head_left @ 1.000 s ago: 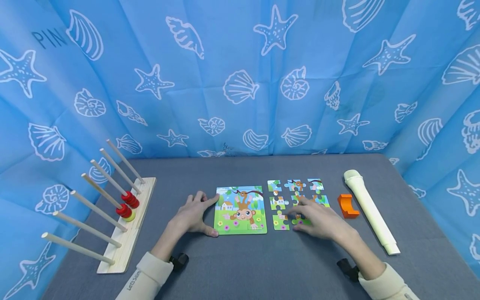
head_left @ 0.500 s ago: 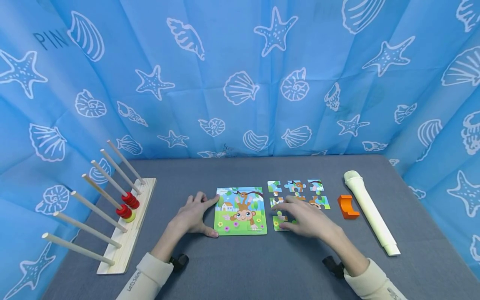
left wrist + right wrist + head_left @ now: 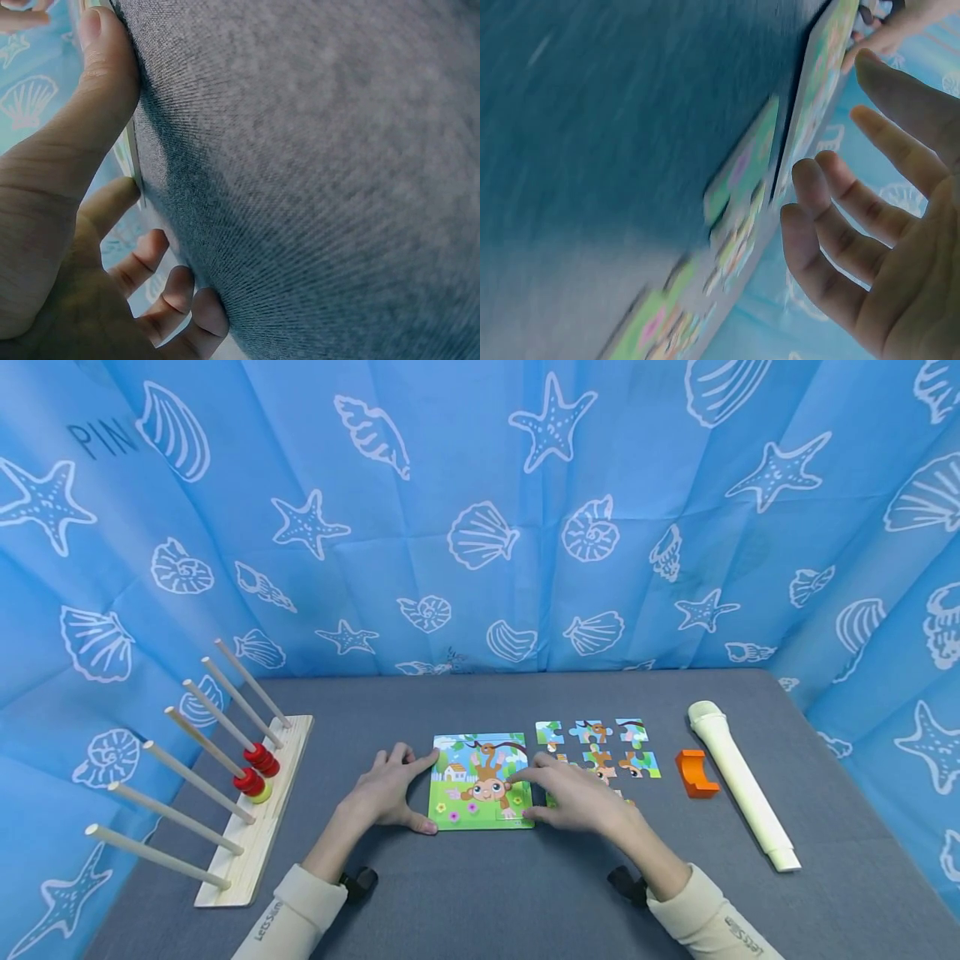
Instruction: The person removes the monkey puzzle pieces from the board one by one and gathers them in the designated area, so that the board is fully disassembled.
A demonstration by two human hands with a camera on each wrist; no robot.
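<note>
A square monkey picture puzzle [image 3: 472, 806] lies flat on the grey cloth, mid-table. My left hand [image 3: 388, 789] rests at its left side, thumb at the lower left corner and index finger near the upper left. In the left wrist view the board is a thin sliver behind the thumb. Over the right edge of the board is my right hand [image 3: 577, 793], its fingers loosely bent and nothing between them in the right wrist view. Loose jigsaw pieces [image 3: 591, 732] sit in rows right of the board; the right hand hides several of them.
Far left stands a wooden peg rack [image 3: 273, 810] with tall dowels and a few red and yellow rings [image 3: 262, 760]. An orange curved block [image 3: 696, 774] and a cream microphone-shaped stick [image 3: 742, 785] lie to the right. A blue seashell curtain [image 3: 480, 593] hangs behind.
The right hand has moved left, from above the loose pieces to the right edge of the picture puzzle, uncovering some pieces. The left hand has stayed in place.
</note>
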